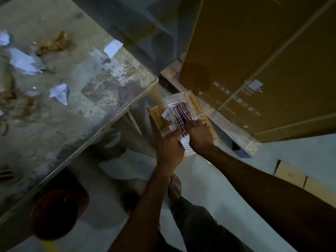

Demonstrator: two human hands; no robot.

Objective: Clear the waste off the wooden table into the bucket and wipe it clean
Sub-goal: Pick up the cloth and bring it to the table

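The worn wooden table (76, 110) fills the left of the head view. Several crumpled white paper scraps (60, 93) and brown wrapper bits (54, 44) lie on it. A dark red bucket (56, 213) stands on the floor under the table's near edge. To the right of the table, my left hand (169, 150) and my right hand (198, 135) both grip a clear plastic packet (179, 110) with a purple checked cloth inside. The packet sits over a small yellow box (158, 120) on the floor.
A large brown cardboard carton (263, 60) on a pallet stands at the right. More flat boxes (298, 180) lie by the wall at the right. My sandalled foot (175, 184) is on the grey floor beneath my hands.
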